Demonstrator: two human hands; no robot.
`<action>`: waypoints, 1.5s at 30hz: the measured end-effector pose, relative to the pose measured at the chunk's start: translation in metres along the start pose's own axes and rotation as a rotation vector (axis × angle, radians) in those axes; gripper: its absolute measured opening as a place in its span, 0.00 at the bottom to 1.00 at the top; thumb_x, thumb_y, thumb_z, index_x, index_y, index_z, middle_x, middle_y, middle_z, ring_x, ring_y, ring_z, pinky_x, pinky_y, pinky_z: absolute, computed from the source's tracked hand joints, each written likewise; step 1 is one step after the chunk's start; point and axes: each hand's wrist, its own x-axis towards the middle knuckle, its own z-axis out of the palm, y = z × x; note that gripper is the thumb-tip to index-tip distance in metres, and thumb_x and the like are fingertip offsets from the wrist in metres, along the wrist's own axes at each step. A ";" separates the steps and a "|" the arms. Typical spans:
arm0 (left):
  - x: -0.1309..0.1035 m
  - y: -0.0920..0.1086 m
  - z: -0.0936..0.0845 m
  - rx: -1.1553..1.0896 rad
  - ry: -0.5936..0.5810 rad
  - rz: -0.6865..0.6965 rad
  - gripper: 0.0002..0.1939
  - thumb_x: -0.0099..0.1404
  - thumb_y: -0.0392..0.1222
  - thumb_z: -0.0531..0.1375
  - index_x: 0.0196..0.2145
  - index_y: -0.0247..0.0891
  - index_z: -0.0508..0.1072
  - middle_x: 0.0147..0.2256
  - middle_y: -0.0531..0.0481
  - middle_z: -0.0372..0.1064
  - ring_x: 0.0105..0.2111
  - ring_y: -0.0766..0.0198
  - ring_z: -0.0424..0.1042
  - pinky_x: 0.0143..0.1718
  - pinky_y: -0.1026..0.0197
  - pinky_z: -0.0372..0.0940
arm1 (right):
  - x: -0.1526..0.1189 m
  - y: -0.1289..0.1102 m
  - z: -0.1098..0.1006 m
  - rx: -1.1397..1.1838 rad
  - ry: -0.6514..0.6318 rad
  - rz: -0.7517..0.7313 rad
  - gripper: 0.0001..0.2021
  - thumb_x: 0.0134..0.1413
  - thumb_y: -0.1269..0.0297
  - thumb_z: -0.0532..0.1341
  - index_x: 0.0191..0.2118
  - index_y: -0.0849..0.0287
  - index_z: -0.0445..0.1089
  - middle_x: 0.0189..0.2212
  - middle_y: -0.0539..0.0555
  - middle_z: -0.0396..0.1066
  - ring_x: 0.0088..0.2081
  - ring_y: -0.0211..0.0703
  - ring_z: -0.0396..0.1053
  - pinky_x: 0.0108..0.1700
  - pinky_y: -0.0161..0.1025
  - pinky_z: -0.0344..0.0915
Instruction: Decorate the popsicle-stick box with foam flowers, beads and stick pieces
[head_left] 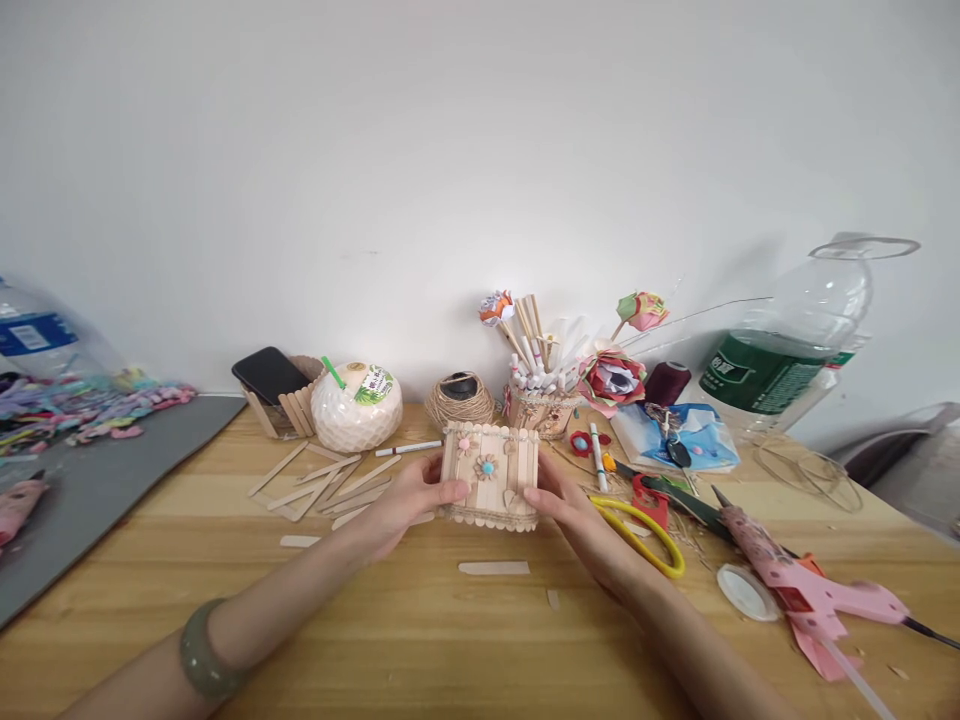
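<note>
A small box of pale craft sticks [491, 480] is held upright between both hands near the middle of the table, with twine along its edges and a blue-centred flower, a pink-centred one and little hearts on its face. My left hand [416, 500] grips its left side, thumb on the front. On the right side my right hand [566, 505] grips it the same way. The fingers behind the box are hidden. Loose craft sticks [330, 480] lie left of it, and a single stick [493, 568] lies on the table in front.
Along the wall stand a phone [270, 374] in a stick holder, a coconut [356, 410], twine [459, 402] and a decorated pen holder [544, 412]. At right are yellow-handled scissors [667, 565], a pink glue gun [795, 580] and a large bottle [780, 350]. A grey mat [127, 490] lies left.
</note>
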 end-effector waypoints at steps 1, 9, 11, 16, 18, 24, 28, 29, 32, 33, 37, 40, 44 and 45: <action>0.000 -0.001 0.000 0.002 0.006 0.004 0.24 0.50 0.45 0.67 0.45 0.36 0.69 0.50 0.42 0.69 0.49 0.50 0.67 0.48 0.52 0.62 | 0.001 0.001 0.000 0.007 -0.021 -0.001 0.31 0.48 0.56 0.62 0.58 0.52 0.55 0.60 0.53 0.55 0.60 0.50 0.53 0.60 0.50 0.49; 0.000 0.000 0.000 -0.001 -0.008 0.022 0.23 0.49 0.43 0.67 0.43 0.36 0.70 0.48 0.43 0.70 0.49 0.50 0.68 0.49 0.51 0.61 | 0.003 0.007 -0.001 0.058 -0.046 0.030 0.33 0.44 0.62 0.64 0.57 0.53 0.54 0.60 0.54 0.55 0.59 0.51 0.54 0.59 0.51 0.51; 0.000 0.000 0.001 0.001 -0.007 0.022 0.23 0.49 0.42 0.67 0.43 0.35 0.70 0.48 0.42 0.70 0.49 0.50 0.67 0.49 0.51 0.61 | 0.003 0.006 0.000 0.046 -0.039 0.030 0.32 0.43 0.62 0.64 0.56 0.54 0.55 0.59 0.55 0.57 0.58 0.52 0.56 0.58 0.51 0.52; -0.001 0.000 0.002 -0.014 0.002 0.007 0.24 0.49 0.41 0.67 0.44 0.36 0.68 0.49 0.42 0.69 0.50 0.51 0.67 0.49 0.52 0.61 | 0.003 0.006 0.002 -0.010 -0.003 0.012 0.31 0.43 0.60 0.63 0.56 0.55 0.57 0.58 0.56 0.58 0.57 0.53 0.57 0.58 0.51 0.52; -0.001 0.000 0.003 -0.022 0.006 0.007 0.26 0.48 0.40 0.68 0.44 0.35 0.67 0.50 0.42 0.68 0.50 0.50 0.66 0.50 0.51 0.61 | 0.003 0.008 0.002 -0.034 0.018 -0.001 0.32 0.42 0.59 0.64 0.56 0.56 0.57 0.58 0.57 0.58 0.58 0.54 0.56 0.58 0.52 0.52; 0.001 -0.005 0.003 -0.027 0.029 0.044 0.32 0.45 0.38 0.69 0.48 0.34 0.65 0.51 0.40 0.66 0.52 0.50 0.64 0.51 0.51 0.60 | 0.004 0.009 0.003 -0.058 0.031 -0.031 0.33 0.41 0.59 0.64 0.56 0.58 0.57 0.58 0.58 0.59 0.58 0.55 0.55 0.58 0.52 0.52; 0.000 -0.007 0.003 -0.039 0.043 0.041 0.32 0.44 0.37 0.69 0.48 0.34 0.65 0.51 0.39 0.67 0.52 0.49 0.64 0.51 0.51 0.59 | 0.004 0.009 0.004 -0.066 0.039 -0.045 0.34 0.40 0.58 0.64 0.56 0.58 0.57 0.58 0.58 0.58 0.58 0.55 0.55 0.57 0.52 0.53; 0.000 -0.007 0.003 -0.044 0.052 0.031 0.32 0.44 0.37 0.69 0.48 0.34 0.65 0.51 0.39 0.66 0.52 0.48 0.64 0.51 0.51 0.59 | 0.004 0.010 0.003 -0.063 0.036 -0.046 0.35 0.40 0.58 0.64 0.57 0.57 0.57 0.58 0.57 0.58 0.59 0.55 0.54 0.58 0.52 0.53; 0.000 -0.007 0.003 -0.054 0.064 0.002 0.32 0.45 0.37 0.69 0.48 0.34 0.64 0.51 0.39 0.66 0.52 0.49 0.64 0.51 0.51 0.59 | 0.005 0.014 0.000 -0.050 0.010 -0.030 0.36 0.41 0.57 0.65 0.58 0.55 0.55 0.59 0.56 0.56 0.60 0.54 0.51 0.60 0.52 0.49; 0.000 -0.007 0.003 -0.056 0.063 -0.004 0.31 0.45 0.37 0.69 0.48 0.34 0.64 0.51 0.39 0.66 0.52 0.49 0.64 0.51 0.51 0.60 | 0.004 0.015 -0.001 -0.048 -0.004 -0.020 0.36 0.42 0.58 0.65 0.58 0.54 0.54 0.60 0.55 0.56 0.61 0.53 0.51 0.60 0.52 0.48; 0.001 -0.007 0.001 -0.087 0.052 -0.027 0.26 0.48 0.36 0.67 0.46 0.36 0.66 0.49 0.42 0.69 0.49 0.50 0.67 0.47 0.53 0.62 | 0.002 0.012 -0.002 -0.060 -0.019 0.005 0.36 0.43 0.58 0.65 0.59 0.52 0.53 0.61 0.53 0.52 0.62 0.51 0.49 0.60 0.50 0.50; 0.001 -0.007 -0.001 -0.127 0.028 -0.036 0.22 0.51 0.35 0.65 0.44 0.37 0.68 0.47 0.44 0.70 0.47 0.52 0.68 0.46 0.55 0.63 | 0.001 0.008 0.000 -0.049 -0.002 0.013 0.33 0.46 0.58 0.64 0.58 0.53 0.54 0.62 0.53 0.52 0.62 0.48 0.48 0.61 0.48 0.48; 0.002 -0.005 -0.004 -0.162 -0.010 -0.018 0.21 0.50 0.33 0.65 0.44 0.36 0.69 0.45 0.44 0.72 0.46 0.53 0.69 0.45 0.55 0.63 | 0.001 0.007 0.000 -0.018 0.099 0.048 0.27 0.48 0.57 0.61 0.55 0.52 0.57 0.59 0.53 0.57 0.60 0.49 0.53 0.60 0.49 0.50; 0.002 -0.005 -0.004 -0.168 -0.018 -0.013 0.21 0.50 0.32 0.64 0.44 0.36 0.69 0.45 0.45 0.72 0.46 0.53 0.69 0.44 0.56 0.64 | 0.001 0.008 0.000 -0.017 0.124 0.052 0.27 0.48 0.57 0.61 0.55 0.52 0.57 0.58 0.53 0.58 0.59 0.49 0.54 0.59 0.49 0.50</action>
